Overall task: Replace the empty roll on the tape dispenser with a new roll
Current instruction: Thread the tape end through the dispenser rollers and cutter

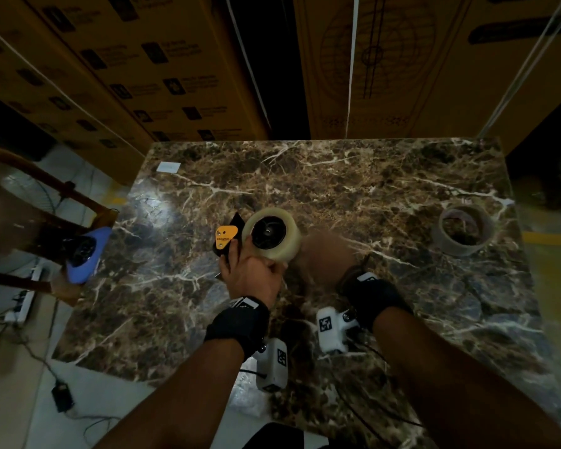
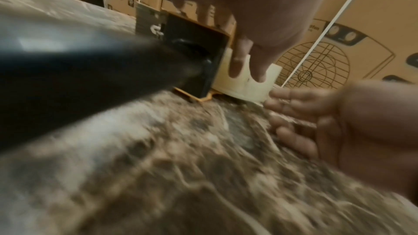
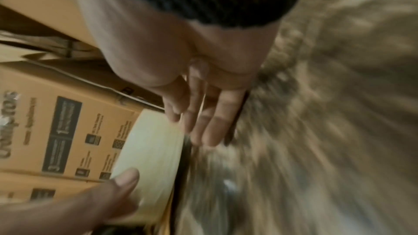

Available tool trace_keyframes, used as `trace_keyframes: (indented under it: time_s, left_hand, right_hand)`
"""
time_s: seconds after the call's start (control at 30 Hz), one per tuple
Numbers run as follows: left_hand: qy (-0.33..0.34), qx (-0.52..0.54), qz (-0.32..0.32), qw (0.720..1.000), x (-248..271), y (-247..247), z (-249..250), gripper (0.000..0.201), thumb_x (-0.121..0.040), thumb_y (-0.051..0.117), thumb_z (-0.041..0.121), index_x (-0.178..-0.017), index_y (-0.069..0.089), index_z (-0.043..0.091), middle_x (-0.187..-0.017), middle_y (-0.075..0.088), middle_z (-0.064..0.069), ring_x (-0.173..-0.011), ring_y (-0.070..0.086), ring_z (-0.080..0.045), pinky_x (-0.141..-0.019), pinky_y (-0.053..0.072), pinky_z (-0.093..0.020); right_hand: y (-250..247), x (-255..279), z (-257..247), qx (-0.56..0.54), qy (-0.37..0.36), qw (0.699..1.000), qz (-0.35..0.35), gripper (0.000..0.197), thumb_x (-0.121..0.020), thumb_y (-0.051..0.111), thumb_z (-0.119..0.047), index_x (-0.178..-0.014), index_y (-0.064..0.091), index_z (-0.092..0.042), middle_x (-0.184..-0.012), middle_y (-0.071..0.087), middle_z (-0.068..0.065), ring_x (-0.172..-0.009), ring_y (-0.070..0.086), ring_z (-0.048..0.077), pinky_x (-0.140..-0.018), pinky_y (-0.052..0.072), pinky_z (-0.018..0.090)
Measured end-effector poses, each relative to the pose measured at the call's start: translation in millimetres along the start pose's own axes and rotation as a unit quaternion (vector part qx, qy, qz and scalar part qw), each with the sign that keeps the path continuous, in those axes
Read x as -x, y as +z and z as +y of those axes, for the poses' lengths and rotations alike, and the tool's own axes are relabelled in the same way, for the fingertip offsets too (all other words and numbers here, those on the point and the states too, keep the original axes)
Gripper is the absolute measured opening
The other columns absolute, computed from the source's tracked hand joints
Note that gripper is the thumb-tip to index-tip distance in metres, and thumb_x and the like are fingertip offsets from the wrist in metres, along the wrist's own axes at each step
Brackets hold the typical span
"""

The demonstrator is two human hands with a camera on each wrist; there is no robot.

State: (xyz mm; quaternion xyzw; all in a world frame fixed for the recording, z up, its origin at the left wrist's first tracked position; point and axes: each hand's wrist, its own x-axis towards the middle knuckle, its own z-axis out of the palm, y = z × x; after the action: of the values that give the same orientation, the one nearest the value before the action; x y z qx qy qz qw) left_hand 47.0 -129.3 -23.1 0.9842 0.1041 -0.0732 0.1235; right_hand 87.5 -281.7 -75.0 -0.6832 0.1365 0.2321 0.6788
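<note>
On a brown marble table (image 1: 386, 176) hemmed in by stacked cardboard boxes (image 1: 402, 59), a person fits a fresh roll of tape (image 1: 274, 233) onto an orange-and-black tape dispenser (image 1: 226, 236). The left hand (image 1: 251, 270) grips the dispenser from behind, its fingers (image 2: 237, 63) curled over the pale roll, which sits on the hub. The right hand (image 1: 327, 254), blurred, hangs just beside the roll with fingers straight and apart, holding nothing. The spent cardboard core (image 1: 462, 230) lies well apart toward the table's right edge, so the old roll appears to be off already. Judging by this, the swap looks mostly done; what seems left is seating the roll fully and threading the tape's free end, which cannot be made out here.
</note>
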Motion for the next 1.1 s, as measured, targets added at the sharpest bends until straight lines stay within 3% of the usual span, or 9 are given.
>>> trace_keyframes:
  time_s: [0.03, 0.1, 0.17, 0.23, 0.3, 0.47, 0.73, 0.87, 1.1]
  left_hand:
    - [-0.010, 0.004, 0.008, 1.000, 2, 1, 3, 0.029, -0.083, 0.060, 0.044, -0.093, 0.076, 0.021, -0.153, 0.030, 0.003, -0.144, 0.012, -0.029, -0.116, 0.007, -0.053]
    - [-0.028, 0.006, 0.018, 0.999, 2, 2, 8, 0.028, -0.083, 0.060, 0.043, -0.093, 0.075, 0.021, -0.153, 0.032, 0.003, -0.144, 0.012, -0.029, -0.115, 0.009, -0.055]
    - [-0.037, 0.007, 0.014, 0.999, 0, 4, 9, 0.026, -0.084, 0.060, 0.040, -0.095, 0.074, 0.021, -0.153, 0.030, 0.002, -0.145, 0.011, -0.028, -0.115, 0.009, -0.056]
    - [-0.036, 0.017, 0.006, 0.999, -1, 5, 6, 0.022, -0.086, 0.060, 0.036, -0.092, 0.074, 0.020, -0.154, 0.028, 0.000, -0.145, 0.009, -0.028, -0.115, 0.008, -0.056]
    - [-0.022, 0.017, -0.001, 1.000, -1, 7, 0, 0.021, -0.086, 0.059, 0.036, -0.086, 0.074, 0.021, -0.156, 0.025, -0.002, -0.146, 0.008, -0.027, -0.115, 0.008, -0.055]
    - [0.030, -0.006, -0.009, 0.999, 1, 8, -10, 0.023, -0.087, 0.058, 0.037, -0.083, 0.074, 0.022, -0.157, 0.022, -0.007, -0.146, 0.008, -0.029, -0.114, 0.009, -0.055]
    - [0.085, -0.021, -0.004, 0.996, -2, 6, -20, 0.017, -0.087, 0.060, 0.027, -0.084, 0.074, 0.017, -0.154, 0.027, -0.006, -0.142, 0.019, -0.029, -0.106, 0.022, -0.054]
    - [0.077, 0.023, 0.003, 0.997, -5, 7, -32, 0.014, -0.084, 0.064, 0.021, -0.091, 0.072, 0.012, -0.150, 0.032, -0.005, -0.129, 0.038, -0.032, -0.104, 0.026, -0.052]
    - [0.040, 0.078, 0.030, 0.996, -10, 7, -33, 0.007, -0.081, 0.065, 0.016, -0.079, 0.070, 0.012, -0.137, 0.041, -0.005, -0.114, 0.052, -0.024, -0.100, 0.032, -0.049]
  right_hand:
    - [-1, -2, -5, 0.019, -0.034, 0.999, -0.001, 0.042, -0.089, 0.034, 0.016, -0.116, 0.061, -0.001, -0.090, 0.062, 0.006, -0.049, 0.054, 0.005, -0.047, 0.045, 0.019]
    - [-5, -4, -18, 0.120, -0.132, 0.983, -0.035, 0.053, -0.087, 0.034, 0.018, -0.133, 0.050, -0.003, -0.107, 0.059, 0.000, -0.080, 0.057, 0.004, -0.066, 0.047, 0.012]
    - [-3, -9, -29, 0.290, -0.224, 0.928, -0.069, 0.056, -0.088, 0.041, 0.011, -0.138, 0.046, -0.014, -0.131, 0.051, 0.007, -0.115, 0.051, 0.019, -0.096, 0.047, 0.025]
    - [0, -14, -39, 0.389, -0.218, 0.890, -0.097, 0.047, -0.093, 0.047, -0.005, -0.137, 0.048, -0.023, -0.137, 0.042, 0.016, -0.121, 0.046, 0.032, -0.102, 0.041, 0.038]
    - [2, -19, -47, 0.428, -0.176, 0.878, -0.121, 0.037, -0.096, 0.050, -0.018, -0.132, 0.053, -0.025, -0.144, 0.034, 0.016, -0.127, 0.041, 0.033, -0.106, 0.036, 0.038]
    - [2, -19, -56, 0.459, -0.154, 0.864, -0.138, 0.027, -0.092, 0.058, -0.025, -0.119, 0.062, -0.025, -0.137, 0.038, 0.014, -0.121, 0.045, 0.034, -0.101, 0.036, 0.034]
    - [-2, -12, -54, 0.483, -0.158, 0.852, -0.127, 0.031, -0.091, 0.058, -0.031, -0.122, 0.060, -0.025, -0.135, 0.039, 0.015, -0.120, 0.045, 0.035, -0.101, 0.035, 0.034]
    - [2, -11, -58, 0.490, -0.162, 0.848, -0.120, 0.033, -0.092, 0.056, -0.033, -0.125, 0.056, -0.026, -0.139, 0.036, 0.015, -0.123, 0.044, 0.035, -0.103, 0.034, 0.034]
    - [6, -14, -62, 0.482, -0.140, 0.854, -0.134, 0.030, -0.092, 0.056, -0.033, -0.121, 0.058, -0.027, -0.137, 0.035, 0.014, -0.120, 0.046, 0.036, -0.103, 0.035, 0.034]
